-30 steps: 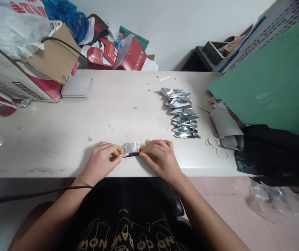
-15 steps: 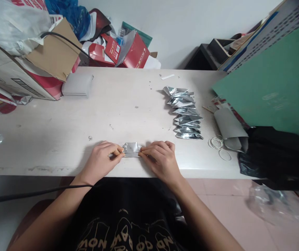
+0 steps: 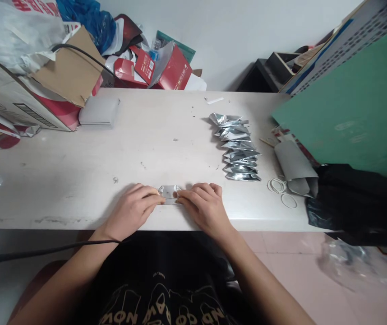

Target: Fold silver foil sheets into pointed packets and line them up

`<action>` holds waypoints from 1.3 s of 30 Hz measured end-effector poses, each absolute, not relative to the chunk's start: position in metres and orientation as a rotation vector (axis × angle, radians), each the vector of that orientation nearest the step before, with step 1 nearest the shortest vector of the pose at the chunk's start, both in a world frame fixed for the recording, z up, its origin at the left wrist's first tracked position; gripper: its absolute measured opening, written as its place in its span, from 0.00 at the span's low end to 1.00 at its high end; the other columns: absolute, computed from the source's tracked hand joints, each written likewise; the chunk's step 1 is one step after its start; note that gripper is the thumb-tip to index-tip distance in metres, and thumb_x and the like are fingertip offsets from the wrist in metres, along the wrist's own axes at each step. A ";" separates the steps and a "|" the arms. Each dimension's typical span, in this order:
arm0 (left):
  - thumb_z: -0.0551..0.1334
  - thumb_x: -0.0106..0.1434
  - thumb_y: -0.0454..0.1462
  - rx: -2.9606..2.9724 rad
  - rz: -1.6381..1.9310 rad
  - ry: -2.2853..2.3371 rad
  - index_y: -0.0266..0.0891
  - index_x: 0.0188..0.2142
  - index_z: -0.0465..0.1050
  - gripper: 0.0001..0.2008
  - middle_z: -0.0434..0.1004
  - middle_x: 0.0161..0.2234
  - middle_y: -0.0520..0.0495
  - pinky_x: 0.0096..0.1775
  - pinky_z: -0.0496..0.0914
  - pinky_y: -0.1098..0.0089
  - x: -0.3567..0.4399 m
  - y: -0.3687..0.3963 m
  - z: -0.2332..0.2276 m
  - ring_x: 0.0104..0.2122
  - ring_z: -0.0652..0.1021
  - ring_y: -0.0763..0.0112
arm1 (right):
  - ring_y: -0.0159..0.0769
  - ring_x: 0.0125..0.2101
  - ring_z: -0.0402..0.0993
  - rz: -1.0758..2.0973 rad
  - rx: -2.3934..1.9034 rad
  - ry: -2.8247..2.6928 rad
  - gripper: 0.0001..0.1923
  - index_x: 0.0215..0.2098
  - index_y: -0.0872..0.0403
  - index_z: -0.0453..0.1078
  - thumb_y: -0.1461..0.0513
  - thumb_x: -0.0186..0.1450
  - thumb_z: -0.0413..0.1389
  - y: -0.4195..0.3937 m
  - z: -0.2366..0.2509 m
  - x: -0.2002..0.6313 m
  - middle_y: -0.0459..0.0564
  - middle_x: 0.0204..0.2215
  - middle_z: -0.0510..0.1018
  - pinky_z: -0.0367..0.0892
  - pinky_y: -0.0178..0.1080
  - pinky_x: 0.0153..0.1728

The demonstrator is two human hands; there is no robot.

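Observation:
A small piece of folded silver foil (image 3: 170, 192) lies flat near the table's front edge, its corners turned in and a crease running across it. My left hand (image 3: 131, 205) pinches its left end between thumb and fingers. At the right end, my right hand (image 3: 204, 202) grips it in the same way, fingertips pressed on the foil. To the right and farther back, several folded silver foil pieces (image 3: 241, 155) are lined up in an overlapping row. Fingers cover both ends of the held foil.
White rubber bands (image 3: 277, 185) and a rolled grey sheet (image 3: 295, 164) lie at right, beside a black bag (image 3: 349, 203) and a green board (image 3: 349, 99). At left stand a cardboard box (image 3: 20, 101) and a white block-shaped stack (image 3: 99, 112). Red boxes (image 3: 176, 72) sit behind the table (image 3: 146, 153).
My fingers have moved slightly inward along the foil and press its ends. The camera view has shifted a little; the row of foil pieces stays as it was.

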State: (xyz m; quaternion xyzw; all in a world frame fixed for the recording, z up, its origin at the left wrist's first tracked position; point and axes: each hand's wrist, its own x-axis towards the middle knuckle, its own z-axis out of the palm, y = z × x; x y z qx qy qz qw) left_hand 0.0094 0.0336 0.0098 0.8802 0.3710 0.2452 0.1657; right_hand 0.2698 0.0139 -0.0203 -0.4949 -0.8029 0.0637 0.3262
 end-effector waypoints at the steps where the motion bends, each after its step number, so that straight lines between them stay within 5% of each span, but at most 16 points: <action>1: 0.61 0.75 0.28 2.552 0.682 1.039 0.47 0.50 0.81 0.13 0.84 0.47 0.50 0.47 0.80 0.59 0.010 0.032 0.011 0.45 0.81 0.63 | 0.42 0.43 0.78 0.179 -1.296 -2.119 0.07 0.51 0.42 0.79 0.60 0.78 0.60 0.014 -0.021 0.270 0.43 0.37 0.86 0.58 0.49 0.49; 10: 0.54 0.76 0.26 2.716 0.605 1.021 0.40 0.57 0.77 0.19 0.84 0.51 0.43 0.57 0.80 0.52 0.021 0.015 0.016 0.54 0.82 0.58 | 0.46 0.52 0.75 0.117 -1.176 -2.372 0.21 0.54 0.42 0.80 0.72 0.72 0.57 0.011 -0.015 0.280 0.46 0.49 0.85 0.55 0.50 0.51; 21: 0.61 0.78 0.39 2.716 0.650 1.063 0.41 0.67 0.70 0.20 0.81 0.58 0.39 0.59 0.79 0.47 0.019 0.003 0.007 0.60 0.80 0.51 | 0.50 0.56 0.72 0.133 -1.140 -2.414 0.15 0.59 0.46 0.77 0.62 0.76 0.56 0.003 -0.005 0.280 0.50 0.52 0.84 0.55 0.53 0.54; 39: 0.61 0.77 0.38 2.763 0.677 1.053 0.37 0.65 0.71 0.20 0.80 0.59 0.37 0.60 0.79 0.48 0.018 0.005 0.002 0.61 0.79 0.50 | 0.53 0.61 0.68 0.044 -1.120 -2.562 0.24 0.70 0.44 0.70 0.48 0.80 0.53 -0.001 -0.005 0.283 0.55 0.56 0.81 0.54 0.57 0.60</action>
